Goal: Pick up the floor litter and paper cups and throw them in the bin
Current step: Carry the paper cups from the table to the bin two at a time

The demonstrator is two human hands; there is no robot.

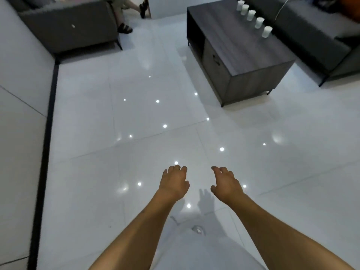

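Several white paper cups [251, 15] stand in a row along the far edge of a dark wooden coffee table [253, 61] at the upper right. My left hand [174, 183] and my right hand [226, 185] reach forward side by side above the white tiled floor, low in the view. Both have loosely curled fingers and hold nothing. The hands are far from the table and the cups. No bin is in view. No litter shows on the floor here, only bright reflections of ceiling lights.
A dark grey sofa [74, 26] stands at the upper left against a white wall with a black skirting strip [46, 133]. A seated person's sandalled feet [124, 28] show beside it. Another grey sofa [315, 38] runs behind the coffee table at the right.
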